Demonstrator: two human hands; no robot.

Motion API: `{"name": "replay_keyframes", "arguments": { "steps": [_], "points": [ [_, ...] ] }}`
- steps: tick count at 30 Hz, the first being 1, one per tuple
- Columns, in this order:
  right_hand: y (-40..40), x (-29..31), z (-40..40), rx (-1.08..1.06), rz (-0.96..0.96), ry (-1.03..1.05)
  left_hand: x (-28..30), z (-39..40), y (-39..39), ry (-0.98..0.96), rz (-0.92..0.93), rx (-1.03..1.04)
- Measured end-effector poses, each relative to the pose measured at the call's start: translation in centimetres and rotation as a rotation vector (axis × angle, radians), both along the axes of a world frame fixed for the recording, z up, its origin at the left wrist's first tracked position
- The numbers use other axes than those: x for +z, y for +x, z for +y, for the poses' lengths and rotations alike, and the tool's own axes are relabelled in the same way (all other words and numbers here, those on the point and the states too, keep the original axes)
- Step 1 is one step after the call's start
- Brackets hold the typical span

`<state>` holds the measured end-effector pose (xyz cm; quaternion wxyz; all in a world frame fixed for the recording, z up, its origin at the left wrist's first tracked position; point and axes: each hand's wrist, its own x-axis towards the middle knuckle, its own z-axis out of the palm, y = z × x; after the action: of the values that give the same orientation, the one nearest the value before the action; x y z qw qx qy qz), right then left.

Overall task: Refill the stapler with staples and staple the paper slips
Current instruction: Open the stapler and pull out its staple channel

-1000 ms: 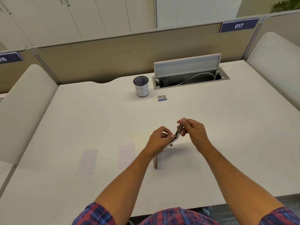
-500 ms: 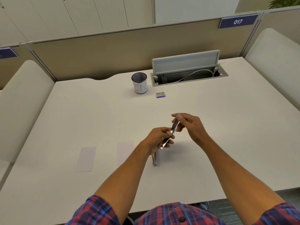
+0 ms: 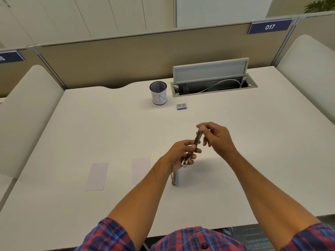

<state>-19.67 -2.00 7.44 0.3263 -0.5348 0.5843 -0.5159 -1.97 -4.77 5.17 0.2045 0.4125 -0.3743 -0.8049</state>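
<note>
From the head camera, both hands are up over the middle of the white desk (image 3: 253,142). The left hand (image 3: 181,153) has its fingers curled around the low end of a thin shiny metal stapler (image 3: 193,150), which tilts up and away. The right hand (image 3: 217,138) pinches the top end of the stapler with its fingertips (image 3: 200,126); that spot is blurry, so it is hard to tell just how the fingers sit. Another thin metal piece (image 3: 173,179) sticks down below the left hand and reaches the desk; it may be part of the stapler. Two paper slips lie flat on the desk to the left of the hands: the far slip (image 3: 97,176) and the near slip (image 3: 140,170), well apart from each other. At the back of the desk stands a mesh cup (image 3: 158,93) with a white label. Just beside it, to the right, lies a small box of staples (image 3: 181,106). Behind the box is an open cable hatch (image 3: 210,78) with its lid standing up.
</note>
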Motion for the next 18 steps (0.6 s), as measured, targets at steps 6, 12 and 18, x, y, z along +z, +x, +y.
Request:
{"name": "replay_keyframes", "arguments": {
  "steps": [6, 12, 18],
  "points": [
    [0.0, 0.3, -0.7, 0.013, 0.202, 0.129, -0.9, 0.0, 0.4, 0.025, -0.056, 0.014],
    [0.1, 0.1, -0.8, -0.005, 0.189, 0.233, -1.4, -0.3, 0.9, -0.027, -0.117, -0.014],
    [-0.1, -0.1, -0.6, -0.007, -0.050, 0.305, -1.2, -0.4, 0.6, -0.153, -0.158, -0.054]
  ]
}}
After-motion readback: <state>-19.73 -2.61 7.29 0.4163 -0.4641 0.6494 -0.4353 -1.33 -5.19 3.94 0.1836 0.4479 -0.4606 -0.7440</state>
